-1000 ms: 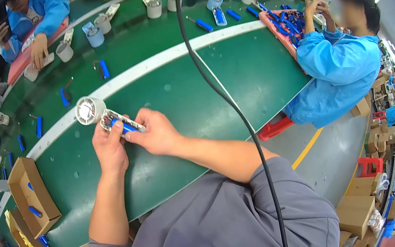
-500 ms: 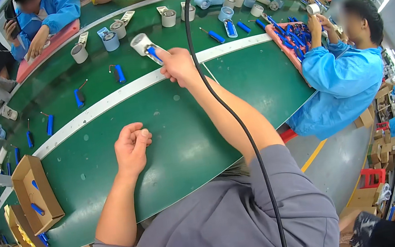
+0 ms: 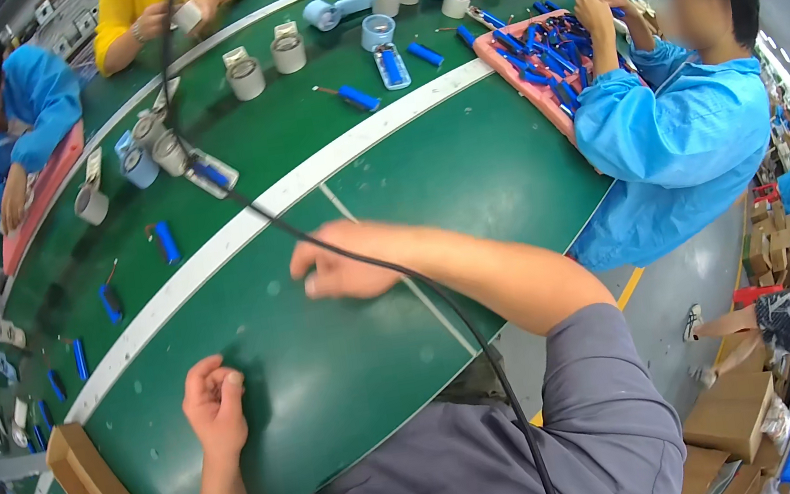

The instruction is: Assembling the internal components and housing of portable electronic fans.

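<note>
My right hand (image 3: 345,266), a little blurred, hangs over the green work surface with its fingers apart and nothing visible in them. Beyond it, on the belt behind the white strip, a white housing (image 3: 214,183) with a round head and an open handle lies with a blue battery cell (image 3: 210,175) in the handle. That housing is apart from my fingers and close to other white and blue round-headed housings. Lower left, my left hand (image 3: 216,409) is held just over the surface, its fingers curled and thumb against them, with nothing visible inside.
A black cable (image 3: 345,251) crosses the view in front of my right hand. Loose wired blue cells (image 3: 166,243) lie along the belt. A pink tray (image 3: 523,77) of blue cells stands beside a co-worker in blue (image 3: 673,137). Cardboard boxes (image 3: 95,481) stand lower left.
My right hand has let go of the white housing, leaving it on the belt, and has drawn back toward me. My left hand stays curled. The whole view has swung to the right.
</note>
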`<state>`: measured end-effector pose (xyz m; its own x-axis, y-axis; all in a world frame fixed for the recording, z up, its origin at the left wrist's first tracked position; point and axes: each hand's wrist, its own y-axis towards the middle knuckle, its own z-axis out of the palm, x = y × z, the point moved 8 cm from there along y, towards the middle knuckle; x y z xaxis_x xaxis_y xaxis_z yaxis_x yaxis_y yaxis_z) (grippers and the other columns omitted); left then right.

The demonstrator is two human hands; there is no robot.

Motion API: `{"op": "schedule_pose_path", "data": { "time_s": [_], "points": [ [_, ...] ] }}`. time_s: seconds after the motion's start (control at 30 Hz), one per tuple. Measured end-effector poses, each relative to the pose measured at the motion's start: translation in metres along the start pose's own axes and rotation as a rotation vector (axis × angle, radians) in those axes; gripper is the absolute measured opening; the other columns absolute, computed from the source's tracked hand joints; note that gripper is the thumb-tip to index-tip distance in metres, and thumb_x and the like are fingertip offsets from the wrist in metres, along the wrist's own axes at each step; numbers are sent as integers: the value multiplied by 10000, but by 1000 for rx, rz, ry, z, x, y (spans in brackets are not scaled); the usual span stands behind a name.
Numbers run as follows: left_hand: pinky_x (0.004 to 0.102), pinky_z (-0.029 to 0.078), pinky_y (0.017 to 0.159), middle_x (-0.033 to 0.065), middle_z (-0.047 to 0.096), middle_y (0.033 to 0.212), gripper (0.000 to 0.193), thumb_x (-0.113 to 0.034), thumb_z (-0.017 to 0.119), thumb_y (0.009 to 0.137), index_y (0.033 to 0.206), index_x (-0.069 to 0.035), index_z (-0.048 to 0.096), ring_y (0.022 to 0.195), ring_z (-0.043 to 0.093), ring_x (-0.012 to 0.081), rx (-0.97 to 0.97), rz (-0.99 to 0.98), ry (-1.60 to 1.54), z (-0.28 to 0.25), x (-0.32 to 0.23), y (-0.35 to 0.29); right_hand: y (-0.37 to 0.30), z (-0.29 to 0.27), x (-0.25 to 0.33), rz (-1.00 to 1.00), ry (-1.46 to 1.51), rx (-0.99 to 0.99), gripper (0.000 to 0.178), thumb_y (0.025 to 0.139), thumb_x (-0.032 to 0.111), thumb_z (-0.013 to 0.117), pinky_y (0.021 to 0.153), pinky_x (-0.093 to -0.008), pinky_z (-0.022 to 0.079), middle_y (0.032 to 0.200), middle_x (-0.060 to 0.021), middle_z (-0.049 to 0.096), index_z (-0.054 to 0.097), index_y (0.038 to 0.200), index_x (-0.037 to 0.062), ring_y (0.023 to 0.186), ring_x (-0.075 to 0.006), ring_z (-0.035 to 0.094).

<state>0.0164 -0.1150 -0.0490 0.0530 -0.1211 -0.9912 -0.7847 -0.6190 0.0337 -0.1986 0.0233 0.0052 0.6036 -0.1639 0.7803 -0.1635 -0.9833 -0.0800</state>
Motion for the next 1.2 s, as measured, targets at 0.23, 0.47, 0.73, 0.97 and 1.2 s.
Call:
{"op": "schedule_pose_path", "data": {
  "time_s": [0.23,0.47,0.73,0.97,1.2],
  "points": [
    [169,400,561,6,545,735,322,19,588,830,1131,15,473,628,491,36,77,-70,211,82,-46,63,20,-182,-83,44,36,-666,300,777,156,604,622,-337,488,728,-126,642,587,1034,3,665,-212,620],
    [173,431,606,19,536,828,364,12,616,804,1141,18,479,702,516,53,71,51,342,170,-112,186,16,-342,-204,356,-93,-1102,239,742,140,546,809,-430,482,938,-201,642,652,925,29,896,-379,605],
    [195,433,582,-17,567,713,172,-56,653,803,934,5,561,625,520,57,41,100,315,210,-147,272,92,-377,-219,373,-258,-706,323,831,296,497,897,-394,450,1133,-173,591,628,1029,76,1064,-324,557],
    [281,500,649,61,607,785,224,-80,691,769,957,-22,584,719,615,148,347,206,449,276,-152,246,136,-363,-233,527,-229,-497,422,862,433,453,877,-432,450,1108,-125,613,594,1075,97,1042,-331,570],
    [267,504,674,74,626,798,212,-47,684,769,962,-10,604,736,624,149,330,189,446,246,-125,251,170,-375,-299,365,-150,-720,297,773,213,557,838,-414,482,1081,-190,612,625,999,33,993,-356,590]
  ]
}}
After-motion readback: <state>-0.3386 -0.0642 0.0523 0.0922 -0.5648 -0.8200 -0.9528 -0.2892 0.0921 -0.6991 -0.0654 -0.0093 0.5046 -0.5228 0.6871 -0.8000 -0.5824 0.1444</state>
